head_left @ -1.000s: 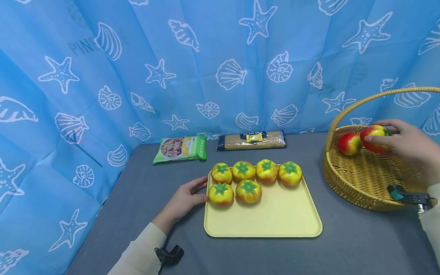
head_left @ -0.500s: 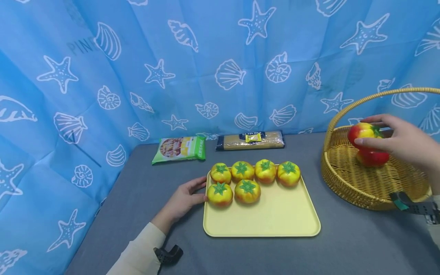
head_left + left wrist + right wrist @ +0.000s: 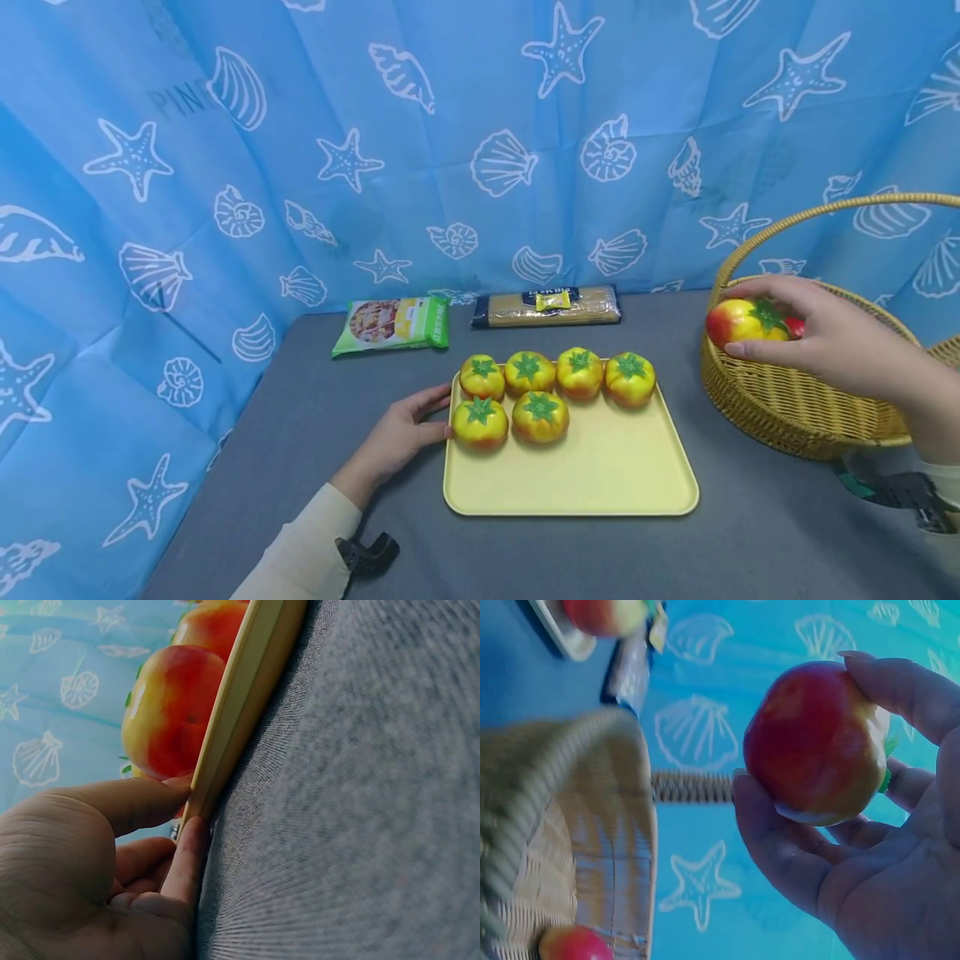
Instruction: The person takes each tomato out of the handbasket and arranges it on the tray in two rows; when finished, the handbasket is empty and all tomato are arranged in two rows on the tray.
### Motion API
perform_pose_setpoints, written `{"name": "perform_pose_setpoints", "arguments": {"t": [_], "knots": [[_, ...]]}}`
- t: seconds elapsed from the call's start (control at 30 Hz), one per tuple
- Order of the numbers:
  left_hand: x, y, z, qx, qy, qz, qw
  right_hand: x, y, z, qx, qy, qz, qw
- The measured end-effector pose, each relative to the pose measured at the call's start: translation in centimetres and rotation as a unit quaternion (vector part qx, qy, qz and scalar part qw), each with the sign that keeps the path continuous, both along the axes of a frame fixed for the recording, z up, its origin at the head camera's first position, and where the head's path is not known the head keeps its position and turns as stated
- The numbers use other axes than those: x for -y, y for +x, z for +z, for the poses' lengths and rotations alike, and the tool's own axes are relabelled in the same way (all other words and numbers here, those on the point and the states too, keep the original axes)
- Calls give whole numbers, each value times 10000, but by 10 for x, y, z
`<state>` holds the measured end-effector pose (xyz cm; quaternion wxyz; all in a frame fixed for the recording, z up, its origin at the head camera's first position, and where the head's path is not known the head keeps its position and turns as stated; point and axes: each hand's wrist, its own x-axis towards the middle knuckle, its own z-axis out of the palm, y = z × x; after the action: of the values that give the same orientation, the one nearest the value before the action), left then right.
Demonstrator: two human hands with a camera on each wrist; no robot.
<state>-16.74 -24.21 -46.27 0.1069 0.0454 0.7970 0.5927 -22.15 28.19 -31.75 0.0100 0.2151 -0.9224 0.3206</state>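
My right hand (image 3: 843, 337) grips a yellow-and-red tomato (image 3: 738, 323) with a green leafy top, just above the left rim of the wicker basket (image 3: 738, 412). In the right wrist view, thumb and fingers curl round this tomato's glossy red underside. Another tomato (image 3: 577, 943) lies inside the basket, mostly hidden by my hand in the head view. At the left edge of a pale yellow tray (image 3: 600, 475), my left hand (image 3: 401, 437) pinches the rim between thumb and fingers. Several similar tomatoes (image 3: 540, 417) sit on the tray, in a full back row and a shorter second row at the left.
Behind the tray lie a green snack bag (image 3: 393, 323) and a long noodle pack (image 3: 585, 310) with a small yellow packet (image 3: 552, 300) on top. The basket's tall handle (image 3: 817, 212) arches over it. A blue shell-patterned curtain (image 3: 450, 150) hangs behind the grey table (image 3: 360, 542).
My right hand has lifted the tomato within the basket and carried it left to the basket's near-left rim. The left hand and the tray have stayed in place.
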Motion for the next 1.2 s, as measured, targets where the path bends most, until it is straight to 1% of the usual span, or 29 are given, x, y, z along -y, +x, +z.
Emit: {"name": "perform_pose_setpoints", "arguments": {"t": [0.1,0.27,0.37,0.53,0.73,0.93,1.2], "knots": [[0,0,0,11,15,5,10000,13,6,-5,-239,-99,229,9994],[0,1,1,-25,-52,-2,10000,34,14,-16,-373,-307,534,9974],[0,1,0,-15,-81,14,10000,47,17,-22,-487,-352,705,9957],[1,0,0,44,-45,22,10000,66,23,-37,-806,-340,980,9913],[1,0,0,65,43,-19,10000,86,28,-54,-707,-458,1173,9895],[1,0,0,75,106,-54,9999,101,34,-69,-808,-423,1383,9862],[1,0,0,62,57,-45,10000,116,42,-84,-479,-331,1557,9861]]}}
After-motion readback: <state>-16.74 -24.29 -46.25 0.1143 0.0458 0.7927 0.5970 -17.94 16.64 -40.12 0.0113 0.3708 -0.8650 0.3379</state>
